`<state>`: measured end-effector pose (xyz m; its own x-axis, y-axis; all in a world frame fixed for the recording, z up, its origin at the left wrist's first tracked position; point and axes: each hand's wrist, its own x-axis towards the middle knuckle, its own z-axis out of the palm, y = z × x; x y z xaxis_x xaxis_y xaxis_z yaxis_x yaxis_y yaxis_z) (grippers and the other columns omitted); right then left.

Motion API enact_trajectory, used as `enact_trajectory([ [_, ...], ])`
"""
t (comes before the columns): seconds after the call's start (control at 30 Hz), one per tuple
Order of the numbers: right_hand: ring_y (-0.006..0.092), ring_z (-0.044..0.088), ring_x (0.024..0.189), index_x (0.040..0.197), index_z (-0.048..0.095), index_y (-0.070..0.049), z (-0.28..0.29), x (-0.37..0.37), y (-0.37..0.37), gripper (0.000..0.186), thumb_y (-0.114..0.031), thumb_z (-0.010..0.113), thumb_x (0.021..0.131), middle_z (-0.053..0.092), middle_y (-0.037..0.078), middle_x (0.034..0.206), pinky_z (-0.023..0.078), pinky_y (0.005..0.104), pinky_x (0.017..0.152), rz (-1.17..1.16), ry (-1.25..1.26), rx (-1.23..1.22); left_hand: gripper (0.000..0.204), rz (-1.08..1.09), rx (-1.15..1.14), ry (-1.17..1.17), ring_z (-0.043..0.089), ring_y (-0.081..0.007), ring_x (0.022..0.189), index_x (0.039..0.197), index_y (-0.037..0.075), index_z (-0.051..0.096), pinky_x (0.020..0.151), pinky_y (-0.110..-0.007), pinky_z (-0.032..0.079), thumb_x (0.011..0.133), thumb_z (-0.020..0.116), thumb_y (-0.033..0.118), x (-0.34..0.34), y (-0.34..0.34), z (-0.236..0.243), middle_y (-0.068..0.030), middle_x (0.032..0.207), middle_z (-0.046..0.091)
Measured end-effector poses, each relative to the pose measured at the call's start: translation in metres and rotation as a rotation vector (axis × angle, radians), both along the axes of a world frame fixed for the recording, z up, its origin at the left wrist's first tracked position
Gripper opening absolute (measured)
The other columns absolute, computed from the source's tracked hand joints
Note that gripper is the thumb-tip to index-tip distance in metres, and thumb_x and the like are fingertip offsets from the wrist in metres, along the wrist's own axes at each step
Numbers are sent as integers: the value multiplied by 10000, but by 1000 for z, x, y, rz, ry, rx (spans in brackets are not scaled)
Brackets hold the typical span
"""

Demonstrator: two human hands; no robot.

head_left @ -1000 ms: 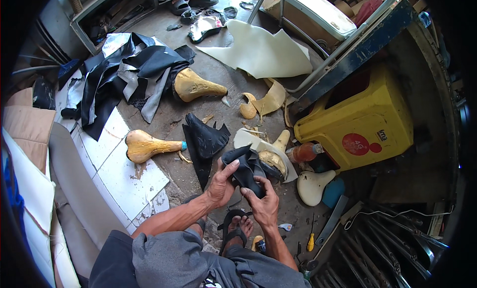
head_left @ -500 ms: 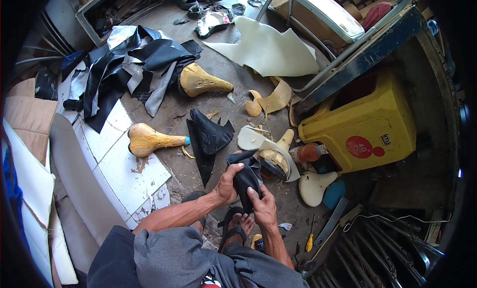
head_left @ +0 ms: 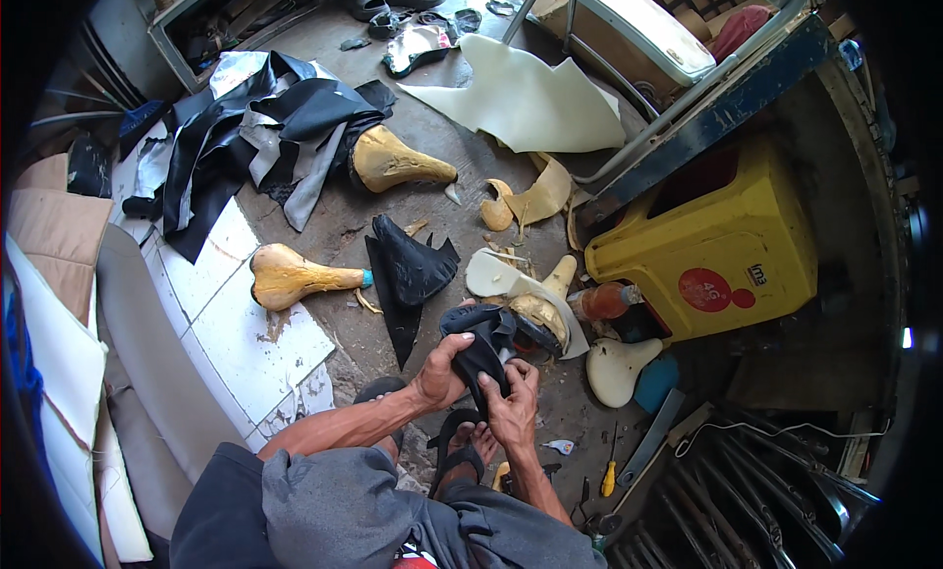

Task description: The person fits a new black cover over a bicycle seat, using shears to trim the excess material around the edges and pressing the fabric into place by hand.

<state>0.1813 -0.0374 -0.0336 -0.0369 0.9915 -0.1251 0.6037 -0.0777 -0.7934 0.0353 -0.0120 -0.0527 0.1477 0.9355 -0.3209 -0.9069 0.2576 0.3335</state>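
One black cover (head_left: 479, 341) is held up left of the yellow stool (head_left: 781, 220), on the person's side of it. The left hand (head_left: 439, 371) is mostly closed around its far left part, thumb on top, the other fingers largely hidden beneath. The right hand (head_left: 511, 404) is nearly closed too, thumb and curled fingers gripping the near edge; how firm either hold is, I cannot tell.

The right grip looks the weaker: it takes only the edge, so a sharp tug could pull the cover free, letting it fold over or drop onto the foot (head_left: 481, 441). Uneven pulling by the two hands might crease or stretch it, or open a seam, if there is one under the folds.

Elbow room is also short. Just left of the stool lies a foam saddle (head_left: 538, 316), close beyond the cover; a hand swinging that way could push it into the bottle (head_left: 596, 302) beside the stool. Whether that is tightly capped is unclear, so a knock could mean a spill.
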Motion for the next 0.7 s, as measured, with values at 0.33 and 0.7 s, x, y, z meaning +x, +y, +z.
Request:
enact_trajectory([
  [0.33,291,616,794,969,661,15,-1,4,5,216,-168,729,876,597,151,885,481,371,721,-39,-33,167,606,-250,24,534,487,-190,1275,1452,2,369,1029,-385,454,988,616,303,-23,-11,-4,-113,1395,484],
  [0.7,335,608,794,909,651,-8,-1,-4,5,117,-93,715,859,578,159,886,490,419,698,-3,-82,253,127,-434,-128,399,541,-60,720,959,-33,633,620,-245,458,969,598,89,-12,-19,-10,-20,837,601],
])
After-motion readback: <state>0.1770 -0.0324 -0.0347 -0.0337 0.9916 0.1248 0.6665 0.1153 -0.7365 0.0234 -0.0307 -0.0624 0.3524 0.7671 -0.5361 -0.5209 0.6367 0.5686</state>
